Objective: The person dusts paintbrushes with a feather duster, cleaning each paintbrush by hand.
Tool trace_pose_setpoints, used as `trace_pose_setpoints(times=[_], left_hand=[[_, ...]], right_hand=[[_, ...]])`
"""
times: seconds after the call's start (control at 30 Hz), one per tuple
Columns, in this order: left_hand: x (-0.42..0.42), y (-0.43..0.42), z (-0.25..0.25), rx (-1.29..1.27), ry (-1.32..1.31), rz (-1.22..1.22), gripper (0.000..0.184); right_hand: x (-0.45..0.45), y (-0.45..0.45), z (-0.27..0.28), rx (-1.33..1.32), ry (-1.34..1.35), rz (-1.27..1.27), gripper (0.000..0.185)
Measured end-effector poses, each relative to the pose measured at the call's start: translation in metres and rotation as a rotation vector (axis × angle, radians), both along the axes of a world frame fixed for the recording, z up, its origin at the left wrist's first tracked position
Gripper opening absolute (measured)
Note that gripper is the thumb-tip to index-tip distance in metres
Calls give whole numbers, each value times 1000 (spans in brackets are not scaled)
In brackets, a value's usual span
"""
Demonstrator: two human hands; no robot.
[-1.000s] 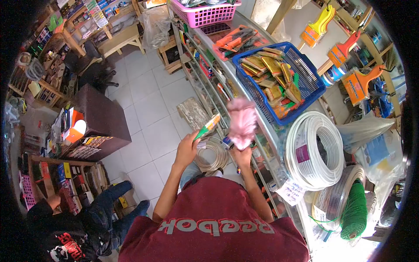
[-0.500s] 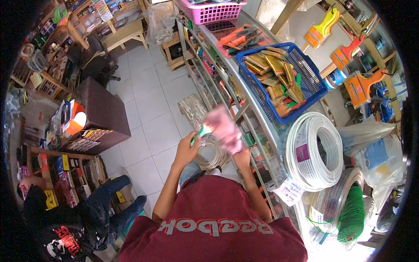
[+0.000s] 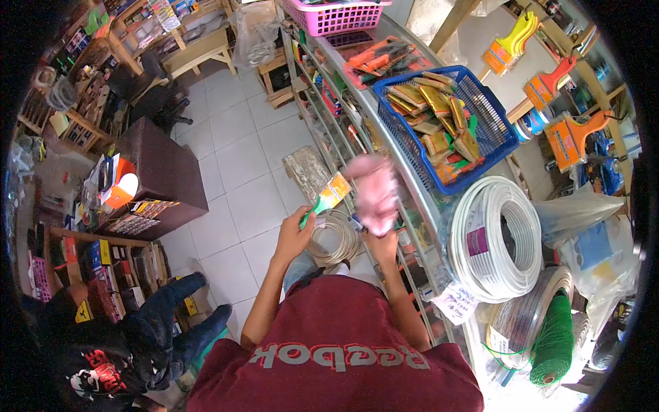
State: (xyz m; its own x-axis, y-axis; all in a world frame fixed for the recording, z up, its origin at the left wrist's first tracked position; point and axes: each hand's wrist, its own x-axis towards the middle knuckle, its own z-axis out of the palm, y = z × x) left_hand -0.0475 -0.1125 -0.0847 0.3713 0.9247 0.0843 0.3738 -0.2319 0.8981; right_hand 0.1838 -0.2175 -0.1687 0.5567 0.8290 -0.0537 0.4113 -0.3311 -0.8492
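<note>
My left hand is closed around the green handle of a paintbrush. The brush points up and to the right, its head in an orange, yellow and white wrapper. In my right hand is a pink cloth, blurred by motion. It hangs just right of the brush head, close to the glass display case. My right fingers are partly hidden by the cloth. A blue basket on the case, right of the hands, holds several paintbrushes in yellow-gold wrappers.
White cable coils and a green twine spool lie at the right. A pink basket stands at the top. Large paintbrushes hang at the right. Below the hands is a beige coil. Another person is at lower left.
The pink cloth has moved to the right, off the brush, so the brush's wrapped head now shows. My left hand stays nearly in place. The other person's hand at lower left has dropped.
</note>
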Motion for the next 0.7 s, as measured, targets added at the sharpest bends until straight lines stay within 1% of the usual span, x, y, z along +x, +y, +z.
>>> trace_pose_setpoints(times=[0.07,0.1,0.2,0.23,0.27,0.33,0.37,0.43,0.53,0.57,0.6,0.67,0.7], left_hand=[[2,2,-2,55,16,-30,26],[4,2,1,24,-2,-29,26],[7,3,5,-49,-57,-16,27],[6,4,1,-61,-75,-13,27],[5,4,-2,-75,-92,-13,27],[3,5,5,-176,-58,-26,28],[4,6,8,-226,-43,-36,28],[3,9,-4,-236,-86,-39,28],[6,10,-7,-214,-136,-44,25],[7,11,-5,-197,-152,-41,24],[8,11,-4,-206,-171,-32,24],[7,8,-1,-235,-200,-20,24],[6,7,2,-234,-190,-35,24]], right_hand=[[0,-5,0,96,-98,268,28],[-1,-4,0,44,-29,273,27],[7,3,-16,17,45,62,27],[7,7,-19,-56,121,-84,27],[7,5,-22,92,143,-131,25],[3,5,-15,229,102,-48,24],[2,3,-11,222,32,42,24],[0,0,0,206,-108,223,23],[8,10,-23,112,-170,113,23],[11,8,-27,17,23,13,20],[8,13,-14,172,213,-76,18],[1,11,14,175,85,-79,16],[0,9,10,260,44,41,17]])
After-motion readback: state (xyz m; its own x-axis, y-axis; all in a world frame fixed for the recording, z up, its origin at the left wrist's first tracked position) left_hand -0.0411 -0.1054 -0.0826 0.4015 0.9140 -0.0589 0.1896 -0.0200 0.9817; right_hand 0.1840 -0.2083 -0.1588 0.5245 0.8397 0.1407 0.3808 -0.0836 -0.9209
